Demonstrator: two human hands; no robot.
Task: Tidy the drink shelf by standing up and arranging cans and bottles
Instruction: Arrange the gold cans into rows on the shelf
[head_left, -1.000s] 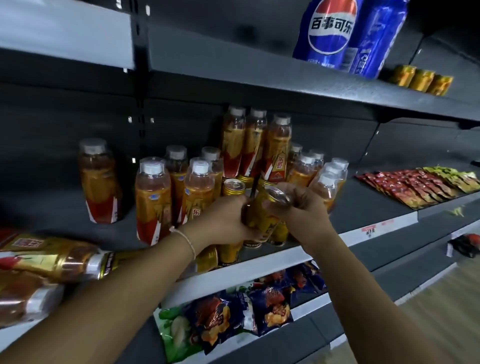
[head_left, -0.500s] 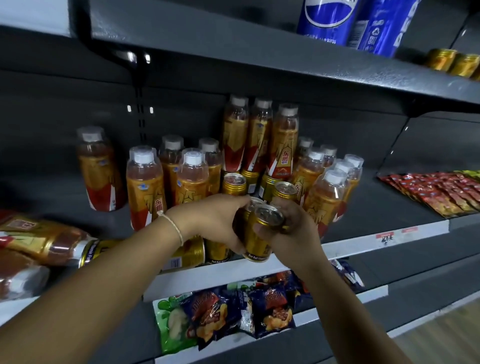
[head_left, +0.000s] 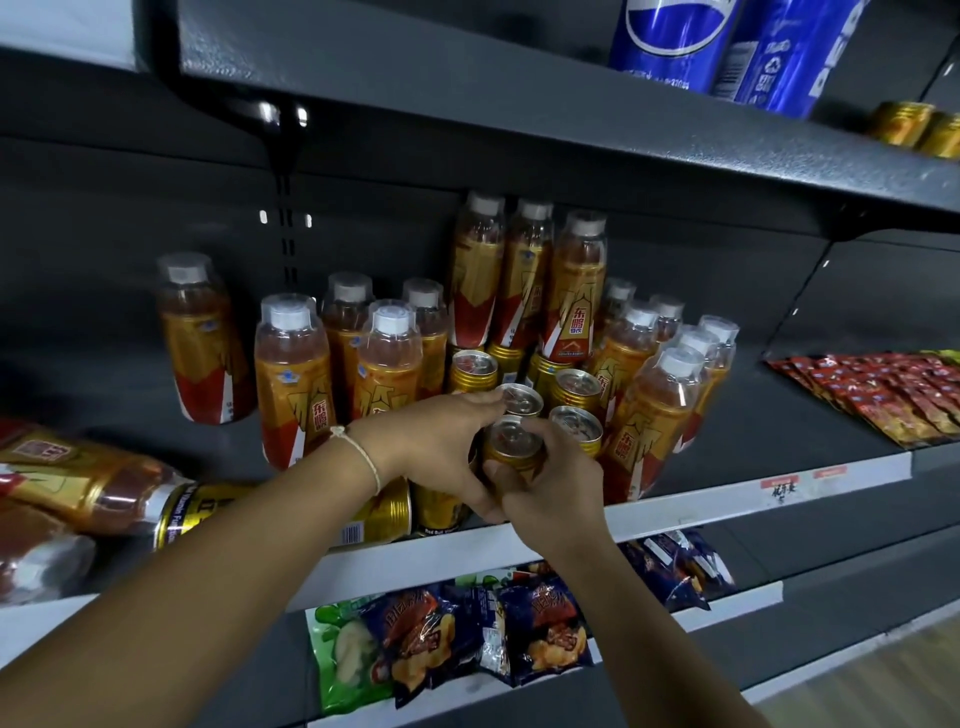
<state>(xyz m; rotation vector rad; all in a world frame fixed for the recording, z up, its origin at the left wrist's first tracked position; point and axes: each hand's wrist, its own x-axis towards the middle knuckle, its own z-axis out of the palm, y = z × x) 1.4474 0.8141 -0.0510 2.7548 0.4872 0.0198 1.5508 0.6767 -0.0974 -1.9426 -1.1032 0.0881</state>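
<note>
Right now your right hand (head_left: 545, 478) has its fingers (head_left: 540, 434) curled round a gold can (head_left: 511, 447), upright with its ring-pull top facing you, while your left hand (head_left: 441, 447) wraps the other side of it, fingertips reaching on to the lid of the can behind (head_left: 521, 399). The step in hand looks like seating this can at the front of the cluster on the drink shelf (head_left: 675, 506). Just past your right fingers stand two more upright cans (head_left: 575, 423), close beside the held one, so the next move probably calls for lowering it straight down, base flat, without nudging them. These are smooth, hard metal cylinders with ribbed gold rims: likely slippery, and they should ring against each other if bumped. Beyond the fingers rise tall plastic bottles (head_left: 574, 291) with white caps and glossy gold-and-red sleeves, some leaning slightly. Below your left wrist a can lies on its side (head_left: 387, 512) at the shelf's front edge, and further left a fallen bottle (head_left: 88, 483) lies too; both seem to await standing up. Under your forearms, crinkly snack bags (head_left: 540, 629) sit on the lower shelf.
</note>
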